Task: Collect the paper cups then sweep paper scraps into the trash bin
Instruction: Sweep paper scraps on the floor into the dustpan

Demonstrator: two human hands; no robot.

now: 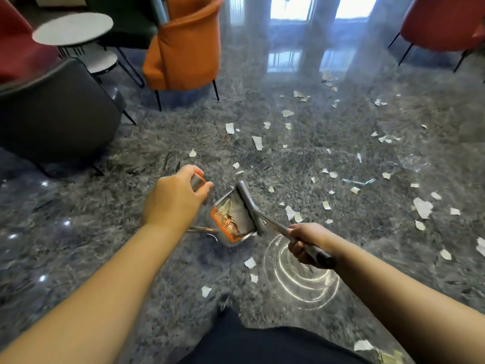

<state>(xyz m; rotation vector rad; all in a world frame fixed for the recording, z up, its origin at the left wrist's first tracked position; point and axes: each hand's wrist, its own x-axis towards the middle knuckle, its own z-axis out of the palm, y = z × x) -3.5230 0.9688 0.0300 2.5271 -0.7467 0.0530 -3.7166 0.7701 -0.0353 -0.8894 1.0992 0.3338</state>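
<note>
My left hand (173, 198) grips the dustpan (232, 219) handle at frame centre; my right hand (305, 243) grips the broom (252, 206) beside it. Scraps (422, 207) litter the floor (78, 232) right of them.

We find the grey dustpan with orange comb edge (231, 219) on the polished grey stone floor (105, 245), scraps inside. The grey broom head (250, 206) lies against its right side. White torn paper scraps (422, 207) lie right and beyond; the orange upholstered armchair (183, 46) stands behind, left.

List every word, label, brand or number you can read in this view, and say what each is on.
None can be read. The dustpan, the broom handle, the paper scraps and the orange chair show no legible text.
</note>
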